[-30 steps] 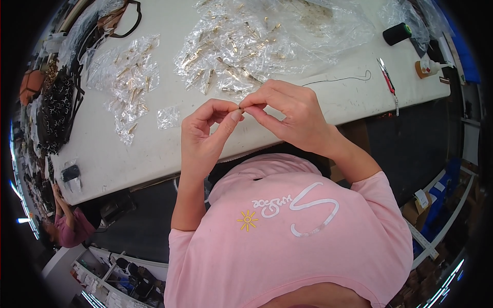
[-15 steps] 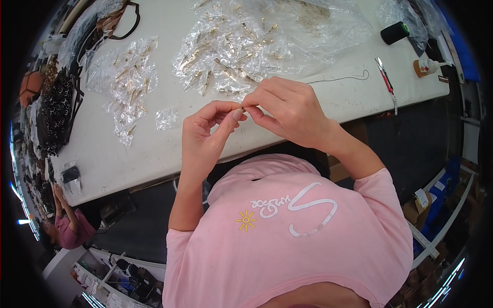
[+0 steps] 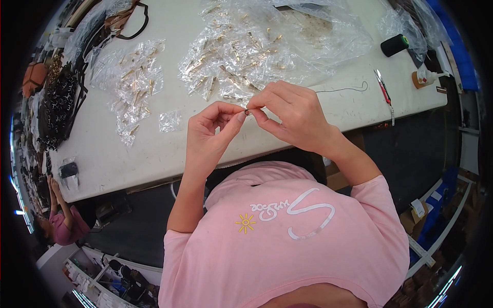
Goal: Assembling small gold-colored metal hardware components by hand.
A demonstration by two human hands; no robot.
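Over the table's near edge, my left hand [image 3: 210,136] and my right hand [image 3: 295,115] meet fingertip to fingertip. Between them is a small dark loop [image 3: 247,112], pinched on its left by my left thumb and forefinger and on its right by my right fingers. Whether it is metal or cord is too small to tell. A thin dark thread [image 3: 339,90] runs from behind my right hand across the tabletop and ends in a curl. Just beyond my hands lie clear plastic bags [image 3: 231,51] holding several gold-coloured metal pieces.
More small bags [image 3: 136,87] of gold pieces lie left on the white table [image 3: 118,169]. To the right are red-handled snips [image 3: 384,92], a black thread spool [image 3: 394,45] and a bottle [image 3: 423,78]. Dark straps [image 3: 59,110] pile at far left; another person [image 3: 67,223] stands beyond.
The small loop now shows between my fingertips, which have parted slightly. Both hands keep their pinch. The view has shifted a little.
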